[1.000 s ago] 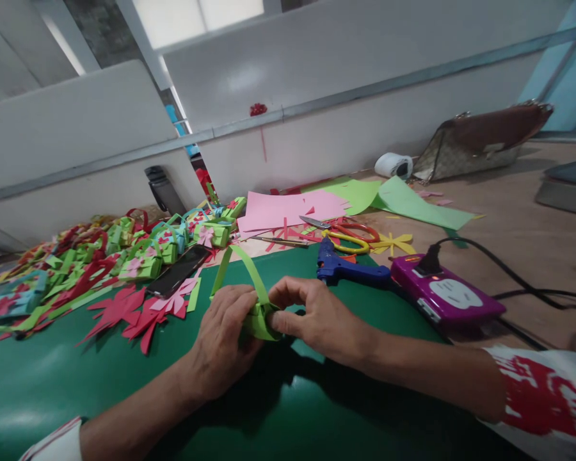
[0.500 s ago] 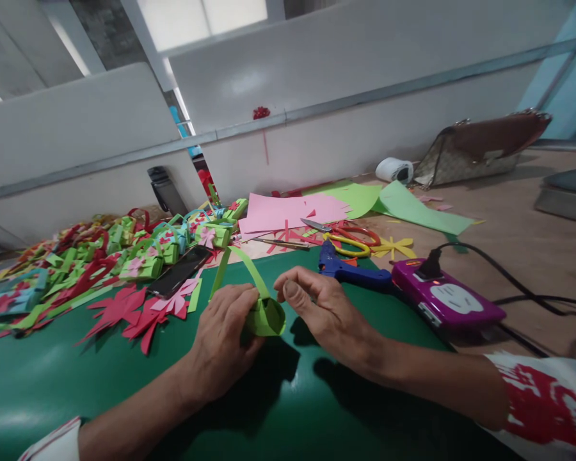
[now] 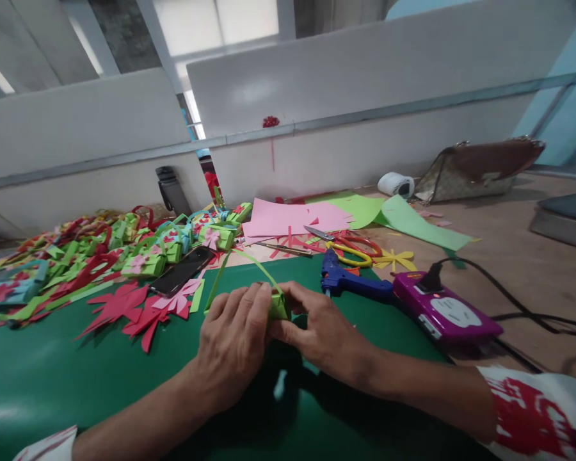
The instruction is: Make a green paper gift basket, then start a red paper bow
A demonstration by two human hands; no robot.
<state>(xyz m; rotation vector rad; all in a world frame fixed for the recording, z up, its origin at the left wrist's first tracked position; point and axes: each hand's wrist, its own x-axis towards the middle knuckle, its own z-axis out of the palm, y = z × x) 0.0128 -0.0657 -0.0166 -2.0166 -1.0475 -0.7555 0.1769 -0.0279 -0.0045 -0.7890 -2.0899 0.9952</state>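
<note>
A small green paper basket (image 3: 279, 307) with a thin strip handle is held between both hands above the green table mat (image 3: 139, 397). My left hand (image 3: 235, 336) wraps over its left side and hides most of it. At its right end, my right hand (image 3: 317, 323) grips with the thumb below and fingers above. The strip handle arches up behind my left hand. To the right of my hands lies a blue glue gun (image 3: 355, 282), its nozzle pointing left. Cut red paper flowers (image 3: 118, 307) and a pink paper flower (image 3: 178, 296) lie left of my left hand.
A pile of finished paper baskets (image 3: 144, 259) spreads at the left, beside a black phone (image 3: 182, 272). Behind are pink paper (image 3: 292, 218), scissors (image 3: 360, 246) and a pen (image 3: 284, 248). A purple power strip (image 3: 444, 314) with black cables, a handbag (image 3: 482, 169) and a bottle (image 3: 173, 191) stand around.
My right hand has moved left and closed on the basket's right end, which stood uncovered before. The basket is turned and now more hidden. The view has shifted slightly.
</note>
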